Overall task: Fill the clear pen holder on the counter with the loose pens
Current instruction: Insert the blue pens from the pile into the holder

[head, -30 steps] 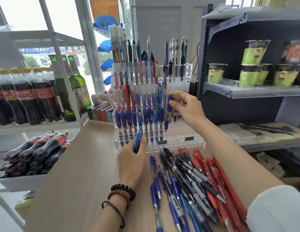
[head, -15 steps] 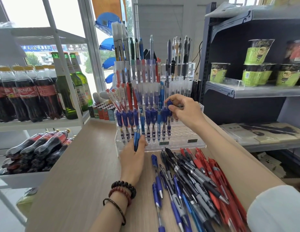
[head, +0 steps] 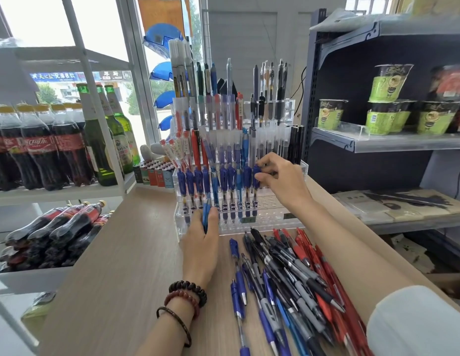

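Observation:
A clear tiered pen holder (head: 272, 214) stands on the wooden counter (head: 126, 253), its back tiers full of upright pens. A row of blue pens fills the left part of its front tier. My right hand (head: 281, 179) pinches the top of a blue pen (head: 256, 176) standing at the right end of that row. My left hand (head: 201, 242) grips a few blue pens (head: 206, 214) in front of the holder's left side. A heap of loose blue, black and red pens (head: 288, 283) lies on the counter below the holder.
A white rack at the left holds cola bottles (head: 36, 150) and green beer bottles (head: 105, 134), with more cola lying in a tray (head: 23, 278) below. Lighters (head: 154, 173) sit left of the holder. A dark shelf unit (head: 378, 142) with noodle cups stands at the right.
My right hand has lowered the blue pen into a front-tier hole at the right end of the row. My left hand has stayed in front of the holder with its pens.

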